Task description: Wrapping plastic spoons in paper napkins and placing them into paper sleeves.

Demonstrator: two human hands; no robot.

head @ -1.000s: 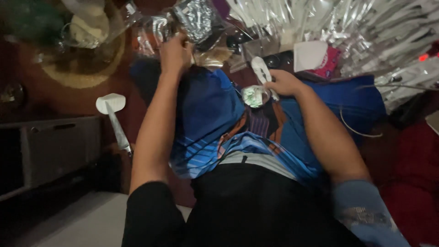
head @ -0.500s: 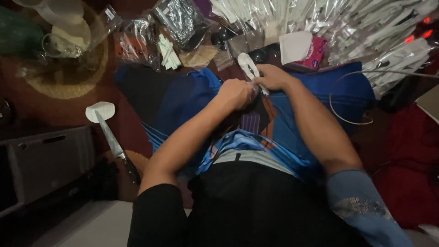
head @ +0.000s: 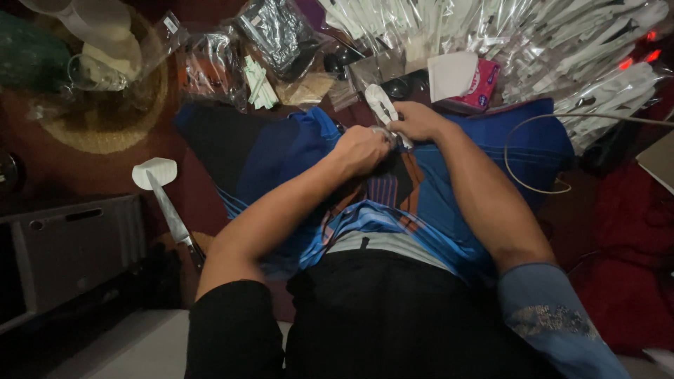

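Both hands are now meeting over the lap, where a second ago the left hand [head: 361, 149] was reaching toward the bags. Fingers curled, it is pinching one end of a white plastic piece [head: 382, 109]; the right hand [head: 419, 121] is gripping it too, above the blue cloth [head: 295, 144]. Clear packets [head: 533, 35] are lying beyond; a knife [head: 175, 223] is resting well left.

Hands [head: 390, 137] together on lap cloth [head: 281, 151] — knife [head: 172, 214] left, packet pile [head: 533, 42] behind.
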